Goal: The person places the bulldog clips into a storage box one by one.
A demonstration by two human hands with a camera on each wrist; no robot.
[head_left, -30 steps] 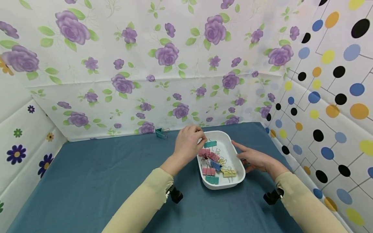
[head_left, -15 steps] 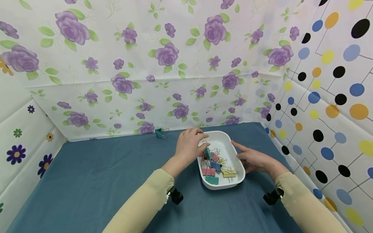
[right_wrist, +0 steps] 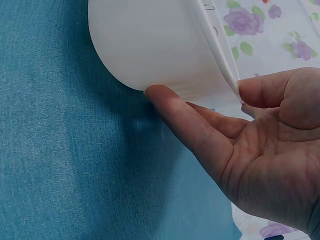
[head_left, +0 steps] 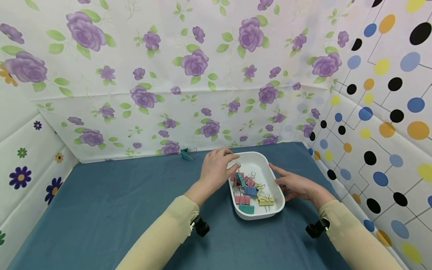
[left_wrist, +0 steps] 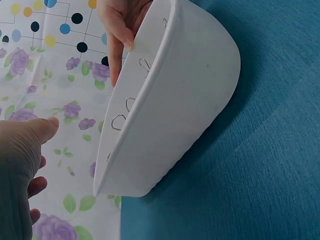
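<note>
A white plastic tray holds several binder clips in pink, teal, blue and yellow. Over its far left rim hovers my left hand, thumb apart from the fingers. The left wrist view shows nothing between that thumb and its fingers. Beside it in the tray, a teal binder clip leans on pink clips. My right hand holds the tray's right side. In the right wrist view its thumb is at the rim and another finger reaches the tray's lower edge.
A separate teal binder clip lies at the back of the blue cloth-covered table, against the floral backdrop. A dotted sheet stands along the right side.
My left hand has let go of the teal binder clip, its thumb and fingers spreading. The clip has tipped over among the others. The right hand stays at the tray.
</note>
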